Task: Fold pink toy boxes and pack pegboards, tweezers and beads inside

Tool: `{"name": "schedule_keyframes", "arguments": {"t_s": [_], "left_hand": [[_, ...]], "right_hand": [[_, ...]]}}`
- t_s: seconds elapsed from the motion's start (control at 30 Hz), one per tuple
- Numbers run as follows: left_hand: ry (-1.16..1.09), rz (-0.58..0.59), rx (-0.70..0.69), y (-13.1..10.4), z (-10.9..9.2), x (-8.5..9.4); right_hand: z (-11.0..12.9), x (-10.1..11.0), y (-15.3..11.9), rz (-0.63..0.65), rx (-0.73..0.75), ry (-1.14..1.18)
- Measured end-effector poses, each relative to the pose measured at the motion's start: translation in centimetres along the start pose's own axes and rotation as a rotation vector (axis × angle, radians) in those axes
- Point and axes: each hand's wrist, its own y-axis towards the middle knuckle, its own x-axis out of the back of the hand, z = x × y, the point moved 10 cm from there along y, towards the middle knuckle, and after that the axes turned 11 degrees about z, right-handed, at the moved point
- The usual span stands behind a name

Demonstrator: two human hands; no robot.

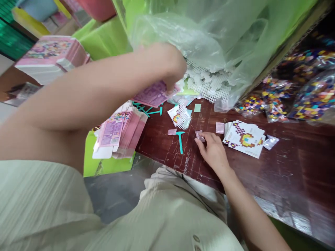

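Note:
My left hand (174, 66) reaches across from the left, bent at the wrist and slightly blurred. Its thumb presses on a pink and purple printed box (154, 94); the other fingers are hidden. On the dark red table, my right hand (214, 151) has thumb and fingertips closed at a small pink packet (199, 135). Between the hands lies a turquoise T-shaped plastic tool (180, 141), beside another small pink packet (172, 132). Just beyond are a white perforated sheet (184, 116) and a green square (197, 107). Printed cards (244, 139) are stacked right of my right hand.
Flattened pink boxes (119, 132) lean at the table's left edge, near more turquoise tools (155, 111). White perforated pieces (209, 82) spill from a clear plastic bag (180, 35). Bags of coloured beads (277, 99) sit at right. Stacked boxes (52, 55) stand at far left.

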Motion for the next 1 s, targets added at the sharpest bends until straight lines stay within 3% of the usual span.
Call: {"name": "schedule_keyframes", "arguments": {"t_s": [0.07, 0.13, 0.2, 0.27, 0.33, 0.37, 0.43, 0.53, 0.6, 0.67, 0.77, 0.87, 1.0], "left_hand": [[0.139, 0.116, 0.066, -3.4, 0.1, 4.0], [0.331, 0.164, 0.058, -8.5, -1.3, 6.9], [0.380, -0.064, 0.012, -14.8, -3.4, 9.5], [0.250, -0.324, -0.068, -21.5, -4.4, 9.6], [0.032, -0.605, -0.151, -28.4, -3.0, 7.7], [-0.117, -0.733, -0.096, -31.4, -0.6, 6.1], [-0.380, -0.829, 0.010, -36.1, 4.3, 1.2], [-0.720, -0.708, 0.271, -40.1, 10.4, -7.3], [-0.892, -0.602, 0.411, -41.8, 12.3, -12.1], [-1.029, -0.517, 0.467, -42.3, 12.6, -15.5], [-1.160, -0.442, 0.448, -41.5, 12.0, -18.1], [-1.193, -0.425, 0.420, -41.1, 11.9, -19.1], [-1.219, -0.392, 0.440, -41.9, 12.5, -20.1]], "right_hand": [[1.5, -0.5, 2.5, 0.028, 0.009, -0.068], [3.5, -1.6, 5.4, 0.077, 0.002, -0.144], [6.1, -4.0, 7.8, 0.207, 0.014, -0.233], [8.4, -7.0, 9.0, 0.381, 0.023, -0.316], [9.4, -9.3, 9.2, 0.507, 0.018, -0.364], [9.5, -9.7, 9.3, 0.538, 0.012, -0.371], [8.7, -9.6, 9.5, 0.565, 0.008, -0.359], [5.7, -7.4, 11.6, 0.557, -0.060, -0.337], [3.3, -5.8, 13.9, 0.519, -0.207, -0.334], [1.7, -5.6, 16.0, 0.503, -0.347, -0.343], [1.8, -7.3, 17.7, 0.503, -0.430, -0.374], [2.4, -8.8, 17.6, 0.472, -0.458, -0.411], [2.3, -9.1, 17.6, 0.466, -0.391, -0.392]]}}
